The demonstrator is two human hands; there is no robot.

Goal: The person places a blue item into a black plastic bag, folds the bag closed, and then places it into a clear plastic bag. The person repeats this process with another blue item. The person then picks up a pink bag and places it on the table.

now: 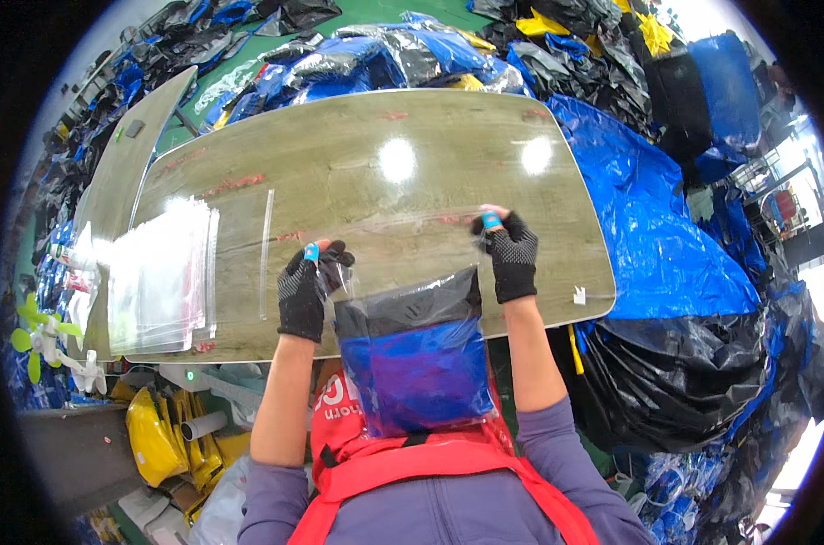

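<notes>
A clear plastic bag point(421, 363) with a folded blue and black sheet-like item inside hangs over the near edge of the table, against my red apron. My left hand point(310, 283), in a black dotted glove with blue tape on a finger, pinches the upper left part of the bag. Farther up and to the right, my right hand point(510, 252), gloved and taped the same way, is closed at the bag's upper right film. The transparent film between my hands is hard to make out against the tabletop.
The wood-patterned table point(375, 163) carries a stack of clear plastic bags point(162, 272) at its left. Blue sheeting point(657, 227) and a black bundle point(675, 381) lie to the right. A green-bladed fan point(44, 336) stands left; yellow pieces point(156, 436) sit below the table.
</notes>
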